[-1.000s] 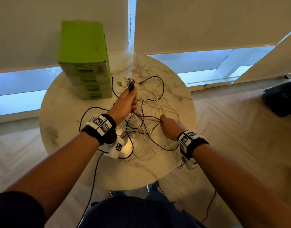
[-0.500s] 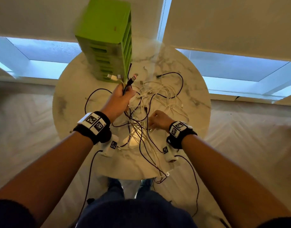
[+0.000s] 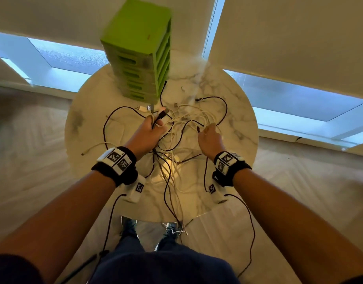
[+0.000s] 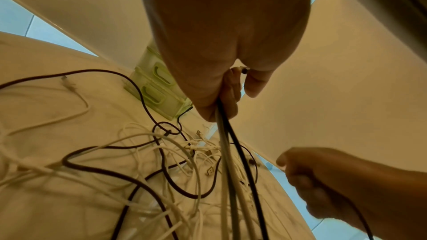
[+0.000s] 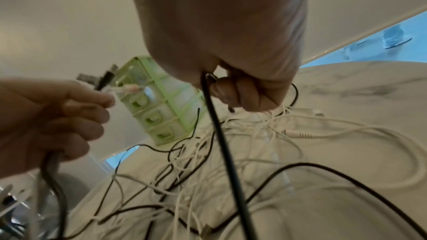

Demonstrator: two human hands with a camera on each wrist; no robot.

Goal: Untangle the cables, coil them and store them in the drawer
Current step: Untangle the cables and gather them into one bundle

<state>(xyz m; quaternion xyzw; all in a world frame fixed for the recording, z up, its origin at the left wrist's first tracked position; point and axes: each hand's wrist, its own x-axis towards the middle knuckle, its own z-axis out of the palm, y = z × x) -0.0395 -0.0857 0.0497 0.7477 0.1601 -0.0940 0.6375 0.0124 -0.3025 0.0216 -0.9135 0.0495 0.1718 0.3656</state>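
Note:
A tangle of white and black cables (image 3: 182, 128) lies across the round marble table (image 3: 94, 132). My left hand (image 3: 149, 130) grips a bunch of cables (image 4: 227, 152) near their plug ends, which stick out past the fist (image 5: 104, 79). My right hand (image 3: 210, 136) is curled round a thin black cable (image 5: 221, 143) over the right side of the tangle. Behind the pile stands the green drawer unit (image 3: 141, 50) with all its drawers closed. Cable ends hang over the near table edge (image 3: 176, 226).
Windows and white blinds run behind the table. A white cable end (image 3: 94, 147) lies at the table's left. Wrist-camera leads (image 3: 249, 232) dangle from both forearms. My legs and shoes (image 3: 129, 224) are under the near edge, on pale wood floor.
My right hand has moved away from me and to the right, over the white cables, keeping hold of the black cable. The left hand keeps its bunch. The head view has tipped further down.

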